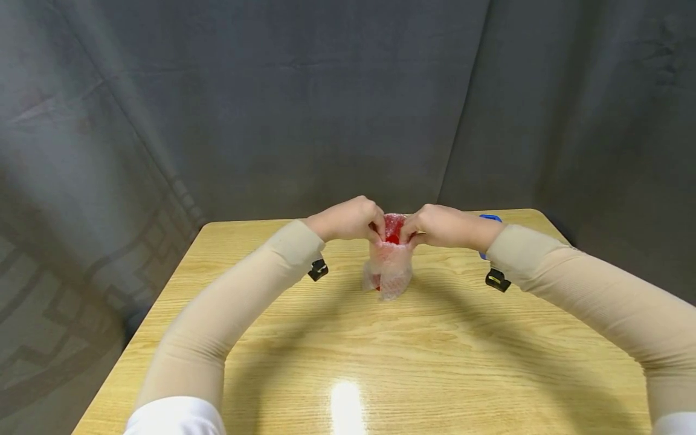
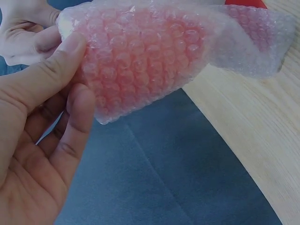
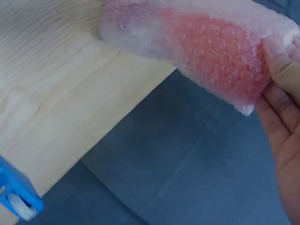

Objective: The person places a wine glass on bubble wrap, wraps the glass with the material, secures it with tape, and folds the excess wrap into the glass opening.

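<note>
Bubble wrap (image 1: 393,266) is wrapped around a red object (image 1: 394,228) and stands upright near the table's far side. Most of the red object is covered, so its kind cannot be told. My left hand (image 1: 352,219) pinches the wrap's upper edge from the left. From the right, my right hand (image 1: 447,227) pinches the same upper edge. In the left wrist view, thumb and fingers of the left hand (image 2: 47,117) hold the edge of the bubble wrap (image 2: 140,58). The right wrist view shows the right hand (image 3: 283,103) gripping the bubble wrap (image 3: 220,56) likewise.
A blue plastic item (image 1: 490,217) with a white wheel-like part lies on the wooden table (image 1: 435,350), partly behind my right forearm. It also appears as a blue casing (image 3: 18,185) by the table edge. Grey curtains (image 1: 304,109) hang behind the table.
</note>
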Available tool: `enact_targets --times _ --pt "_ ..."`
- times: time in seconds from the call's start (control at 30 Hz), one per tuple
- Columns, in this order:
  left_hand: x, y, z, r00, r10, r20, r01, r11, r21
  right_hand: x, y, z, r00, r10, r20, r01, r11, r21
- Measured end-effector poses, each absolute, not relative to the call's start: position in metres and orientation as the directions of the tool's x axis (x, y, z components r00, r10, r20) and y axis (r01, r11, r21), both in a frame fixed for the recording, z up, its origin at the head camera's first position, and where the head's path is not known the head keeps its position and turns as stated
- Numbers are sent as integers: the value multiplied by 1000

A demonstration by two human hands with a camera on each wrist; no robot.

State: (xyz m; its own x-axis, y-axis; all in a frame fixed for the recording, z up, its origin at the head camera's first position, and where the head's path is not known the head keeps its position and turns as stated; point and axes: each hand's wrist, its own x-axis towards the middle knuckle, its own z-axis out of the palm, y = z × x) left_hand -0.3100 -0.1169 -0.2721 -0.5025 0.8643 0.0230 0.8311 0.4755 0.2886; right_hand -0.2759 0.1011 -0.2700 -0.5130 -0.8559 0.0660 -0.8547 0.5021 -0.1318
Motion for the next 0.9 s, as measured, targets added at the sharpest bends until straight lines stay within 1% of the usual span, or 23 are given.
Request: enact_targets --times 0.13,0.27,0.4,0.6,0.67,0.77,0.9 --pt "-310 -116 -273 -503 864 27 830 474 295 -277 108 -265 -545 -837 44 -836 538 -107" --pt "-309 -116 -272 -509 860 25 824 479 303 -284 116 -258 -569 -818 83 -822 567 -43" --pt "-309 -116 -271 -508 861 23 822 477 311 -292 120 -257 -552 -827 105 -831 556 4" --pt "-310 -116 -272 -500 865 39 831 467 302 -297 118 -258 -487 -867 106 -870 492 21" --pt "-311 -116 -273 -500 865 42 833 467 298 -297 116 -258 -481 -871 96 -874 485 20" --pt "-311 -116 -273 -495 868 42 835 462 299 -295 114 -258 -506 -861 56 -861 508 25" --pt "-309 -117 -272 -489 872 39 840 458 291 -285 107 -253 -595 -803 -28 -804 594 29"
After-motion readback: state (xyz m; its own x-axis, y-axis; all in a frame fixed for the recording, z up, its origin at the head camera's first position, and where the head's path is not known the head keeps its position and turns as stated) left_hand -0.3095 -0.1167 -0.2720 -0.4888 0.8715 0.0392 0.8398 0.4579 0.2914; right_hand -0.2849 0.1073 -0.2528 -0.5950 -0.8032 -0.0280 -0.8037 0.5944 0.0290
